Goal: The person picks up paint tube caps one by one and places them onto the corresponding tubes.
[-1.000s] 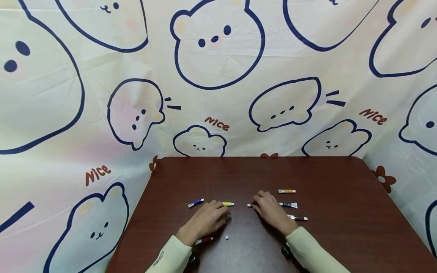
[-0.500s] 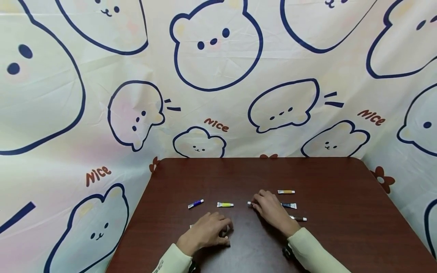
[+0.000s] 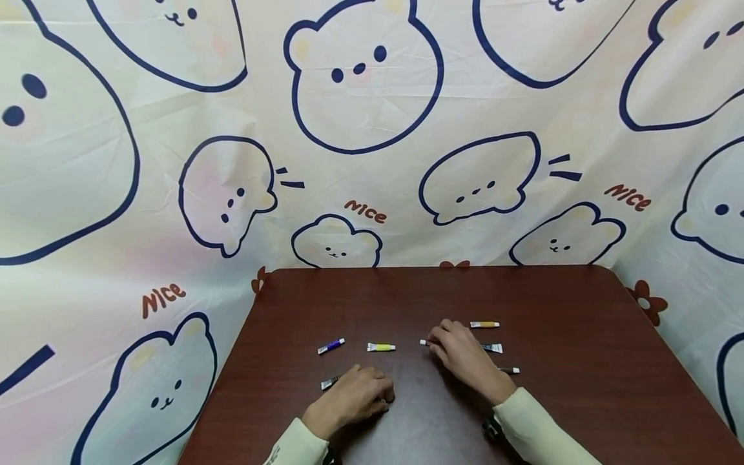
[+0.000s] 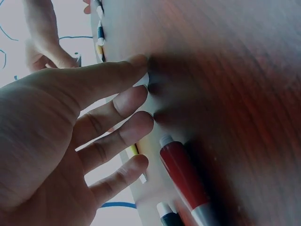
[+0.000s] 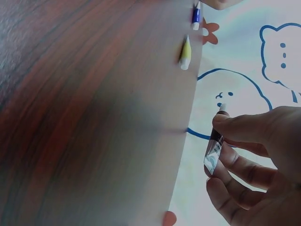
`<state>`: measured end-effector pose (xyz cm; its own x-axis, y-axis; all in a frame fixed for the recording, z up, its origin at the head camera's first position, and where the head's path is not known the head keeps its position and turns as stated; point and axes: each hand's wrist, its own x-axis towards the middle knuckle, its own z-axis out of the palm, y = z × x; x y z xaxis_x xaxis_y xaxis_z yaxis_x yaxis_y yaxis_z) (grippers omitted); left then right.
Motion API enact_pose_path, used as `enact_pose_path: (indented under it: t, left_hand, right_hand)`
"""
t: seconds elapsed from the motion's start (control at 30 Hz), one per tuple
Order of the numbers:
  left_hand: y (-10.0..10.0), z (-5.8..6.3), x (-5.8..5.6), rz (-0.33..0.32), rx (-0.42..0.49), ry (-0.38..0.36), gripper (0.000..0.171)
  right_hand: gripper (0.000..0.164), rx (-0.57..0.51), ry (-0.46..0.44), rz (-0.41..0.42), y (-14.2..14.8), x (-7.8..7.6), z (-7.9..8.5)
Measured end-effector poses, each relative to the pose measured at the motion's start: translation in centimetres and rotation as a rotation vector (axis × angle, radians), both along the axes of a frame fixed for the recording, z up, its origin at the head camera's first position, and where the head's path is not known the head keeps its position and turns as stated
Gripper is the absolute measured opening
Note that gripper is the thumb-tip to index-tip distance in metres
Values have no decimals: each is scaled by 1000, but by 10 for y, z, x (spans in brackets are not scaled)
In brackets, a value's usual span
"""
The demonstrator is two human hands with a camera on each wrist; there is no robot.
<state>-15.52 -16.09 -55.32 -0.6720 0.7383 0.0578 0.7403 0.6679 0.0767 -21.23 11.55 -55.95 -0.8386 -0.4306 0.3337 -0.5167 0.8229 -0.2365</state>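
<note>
In the left wrist view, my left hand [image 3: 356, 395] reaches down to the table, thumb and index fingertip close together on a small white cap [image 4: 145, 79], mostly hidden by the fingers. Just beside the fingertips lies a red paint tube [image 4: 181, 172], its pale nozzle bare. A dark paint tube [image 3: 329, 383] sticks out beyond that hand. My right hand [image 3: 462, 352] pinches another dark paint tube [image 5: 215, 141] between thumb and fingers, its white end pointing away from the palm and its silver end down by the fingers.
A blue-violet tube [image 3: 331, 346] and a yellow tube [image 3: 381, 347] lie left of centre on the brown table [image 3: 558, 413]. Around the right hand are an ochre tube [image 3: 484, 325], a dark blue tube [image 3: 494, 348] and a brown tube [image 3: 511, 371]. Printed cloth [image 3: 360, 174] hangs behind.
My left hand has drawn back from near the yellow tube towards the table's front, over the loose white cap and red tube. The right hand stays nearly in place with its tube.
</note>
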Motion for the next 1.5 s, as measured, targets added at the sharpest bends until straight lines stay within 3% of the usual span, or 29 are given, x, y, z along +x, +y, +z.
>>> enact_pose_path:
  t: [0.17, 0.43, 0.73, 1.07, 1.33, 1.5]
  left_hand:
    - [-4, 3, 1, -22, 3, 76, 18]
    - [-15, 18, 3, -4, 15, 171, 20]
    - [-24, 31, 3, 47, 50, 133, 15]
    - [-27, 36, 3, 71, 55, 116, 7]
    - [-29, 39, 5, 74, 55, 138, 7]
    - [-30, 41, 4, 78, 52, 143, 8]
  right_hand:
    - [10, 3, -1, 7, -3, 0, 0]
    - [9, 6, -16, 23, -2, 2, -12]
    - [13, -2, -28, 61, 0, 1, -24]
    - [14, -12, -22, 85, 2, 3, -29]
    - [17, 3, -66, 39, -2, 6, -27]
    - [21, 10, -44, 36, -8, 9, -26]
